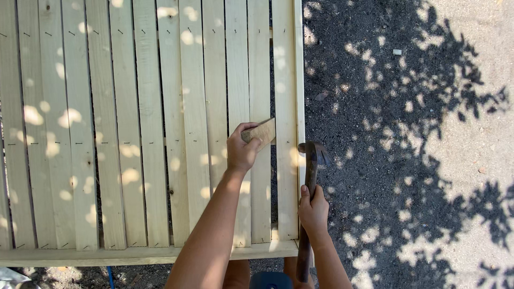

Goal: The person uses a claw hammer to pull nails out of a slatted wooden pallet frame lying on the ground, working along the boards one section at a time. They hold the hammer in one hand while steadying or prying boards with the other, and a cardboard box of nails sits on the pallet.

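Head view: left hand (242,151) grips wood block (261,131), right hand (313,210) clamps hammer (310,176), handle end hidden.

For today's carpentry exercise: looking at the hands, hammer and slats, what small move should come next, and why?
Probably tap the outermost slat sideways. The left hand holds a small wood block in the gap beside it, and the right hand has the hammer head at the slat's outer edge.

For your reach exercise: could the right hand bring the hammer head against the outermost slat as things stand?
Probably yes: the right hand holds the hammer with its head beside the outermost slat, nothing between them.
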